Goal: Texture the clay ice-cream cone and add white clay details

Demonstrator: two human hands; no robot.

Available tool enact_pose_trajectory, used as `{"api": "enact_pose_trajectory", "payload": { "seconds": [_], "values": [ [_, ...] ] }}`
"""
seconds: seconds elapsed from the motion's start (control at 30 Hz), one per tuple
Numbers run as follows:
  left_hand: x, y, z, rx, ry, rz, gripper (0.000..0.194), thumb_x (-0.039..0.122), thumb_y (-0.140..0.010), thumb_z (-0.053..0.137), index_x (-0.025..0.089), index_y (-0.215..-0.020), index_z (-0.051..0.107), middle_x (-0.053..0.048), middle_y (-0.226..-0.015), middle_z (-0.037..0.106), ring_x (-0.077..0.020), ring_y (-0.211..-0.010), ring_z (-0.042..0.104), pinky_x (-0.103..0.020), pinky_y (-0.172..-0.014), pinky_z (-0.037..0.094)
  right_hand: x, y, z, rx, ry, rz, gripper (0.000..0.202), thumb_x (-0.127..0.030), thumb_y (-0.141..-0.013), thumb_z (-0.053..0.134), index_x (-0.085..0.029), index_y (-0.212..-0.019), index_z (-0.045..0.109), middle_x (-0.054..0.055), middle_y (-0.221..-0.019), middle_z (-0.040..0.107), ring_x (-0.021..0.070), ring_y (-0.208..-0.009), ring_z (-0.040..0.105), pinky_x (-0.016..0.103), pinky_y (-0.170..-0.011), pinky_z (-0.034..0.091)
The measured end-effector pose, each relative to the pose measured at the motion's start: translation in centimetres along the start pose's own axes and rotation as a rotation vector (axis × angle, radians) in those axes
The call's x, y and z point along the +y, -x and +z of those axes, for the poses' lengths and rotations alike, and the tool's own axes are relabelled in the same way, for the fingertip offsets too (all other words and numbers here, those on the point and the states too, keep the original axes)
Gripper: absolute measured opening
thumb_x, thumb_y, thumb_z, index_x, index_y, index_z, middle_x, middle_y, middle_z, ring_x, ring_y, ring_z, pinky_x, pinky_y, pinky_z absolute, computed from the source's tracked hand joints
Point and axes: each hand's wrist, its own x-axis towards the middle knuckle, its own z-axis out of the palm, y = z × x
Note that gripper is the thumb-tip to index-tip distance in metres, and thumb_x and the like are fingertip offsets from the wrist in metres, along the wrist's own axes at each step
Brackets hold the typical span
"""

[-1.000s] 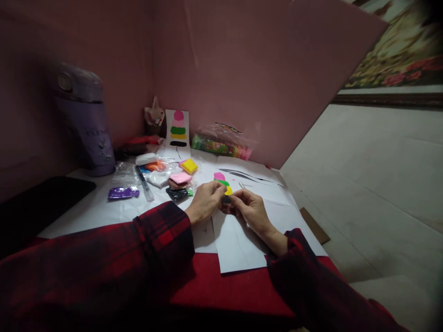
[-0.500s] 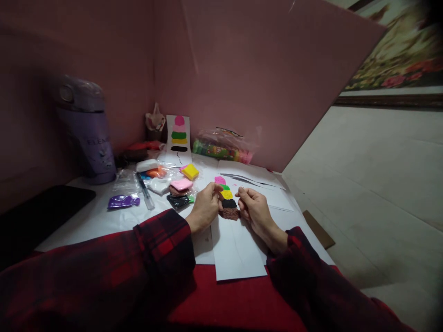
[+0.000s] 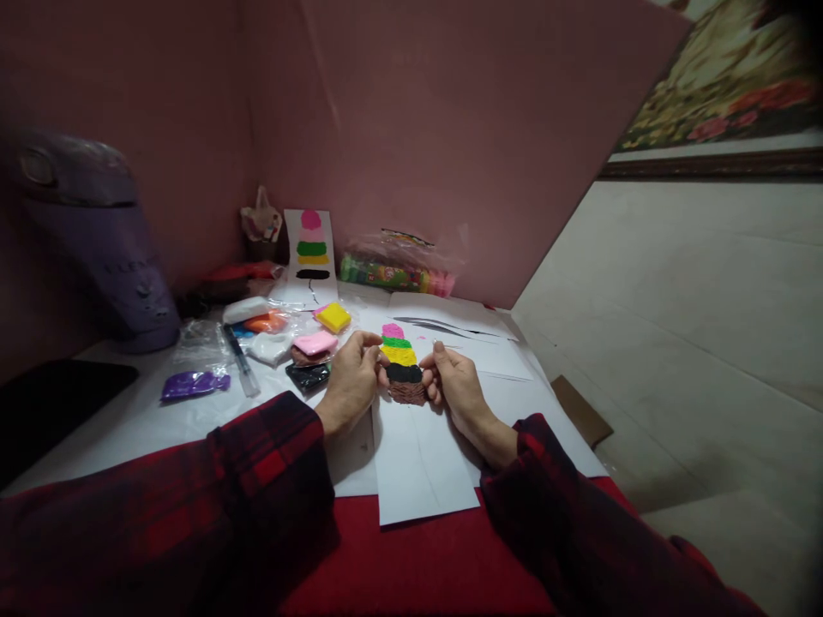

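Note:
A layered clay figure [image 3: 399, 353] lies on a long white paper strip [image 3: 424, 467], with pink, green, yellow, black and brown bands from top to bottom. At its left edge is my left hand [image 3: 353, 377], thumb and forefinger brought together and the other fingers curled beside the black band. My right hand [image 3: 459, 386] is curled at the opposite edge, its lower fingertips close to the black and brown bands. Whether either hand pinches a small bit of clay cannot be made out. Behind, a painted card [image 3: 313, 260] with similar coloured bands leans on the pink wall.
To the left lie several clay packets, among them yellow [image 3: 333, 318], pink [image 3: 315, 343], black [image 3: 309, 377] and purple [image 3: 195, 386], plus a pen [image 3: 241, 360]. A purple bottle [image 3: 103, 248] and a dark flat object [image 3: 57, 411] stand farther left. A clear bag [image 3: 399, 272] lies behind.
My hands have drawn slightly apart, uncovering more of the yellow and black bands. The whole view has shifted, so things appear farther left.

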Motion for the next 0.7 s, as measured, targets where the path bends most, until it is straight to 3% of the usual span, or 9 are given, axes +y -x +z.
{"api": "enact_pose_trajectory", "payload": {
  "seconds": [0.2,0.37,0.5,0.7],
  "values": [
    [0.0,0.2,0.1,-0.028,-0.024,-0.001,0.008,0.013,-0.087,0.048,0.018,-0.087,0.054,0.006,-0.059,0.053,-0.0055,-0.037,0.040,-0.020,-0.039,0.028,-0.1,-0.5,-0.4,-0.021,-0.090,0.008,0.055,-0.071,-0.079,0.060,-0.017,-0.070,0.058,-0.003,-0.049,0.055,0.0068,-0.033,0.046,0.017,-0.027,0.035],
    [0.0,0.2,0.0,-0.118,-0.033,0.044,0.010,0.027,-0.087,0.053,0.017,-0.084,0.054,0.005,-0.061,0.052,-0.0074,-0.044,0.044,-0.021,-0.044,0.031,-0.2,-0.3,-0.4,0.001,-0.092,-0.040,0.056,-0.072,-0.081,0.057,-0.017,-0.071,0.058,-0.005,-0.048,0.053,0.0046,-0.030,0.038,0.016,-0.026,0.028],
    [0.2,0.3,-0.2,-0.107,-0.194,0.182,0.014,0.021,-0.073,0.066,0.017,-0.085,0.059,0.006,-0.060,0.048,-0.0092,-0.053,0.043,-0.021,-0.050,0.032,-0.4,0.1,-0.2,0.040,-0.038,-0.146,0.055,-0.072,-0.081,0.057,-0.018,-0.070,0.059,-0.005,-0.048,0.052,0.0042,-0.031,0.035,0.016,-0.027,0.026],
    [0.4,0.5,-0.3,-0.133,-0.224,0.193,0.006,0.019,-0.079,0.056,0.017,-0.085,0.059,0.005,-0.060,0.049,-0.0108,-0.056,0.044,-0.022,-0.053,0.032,-0.7,1.2,0.0,0.005,0.191,-0.408,0.048,-0.062,-0.089,0.054,-0.020,-0.068,0.059,-0.004,-0.048,0.050,0.0078,-0.037,0.041,0.021,-0.037,0.034]
  ]
}}
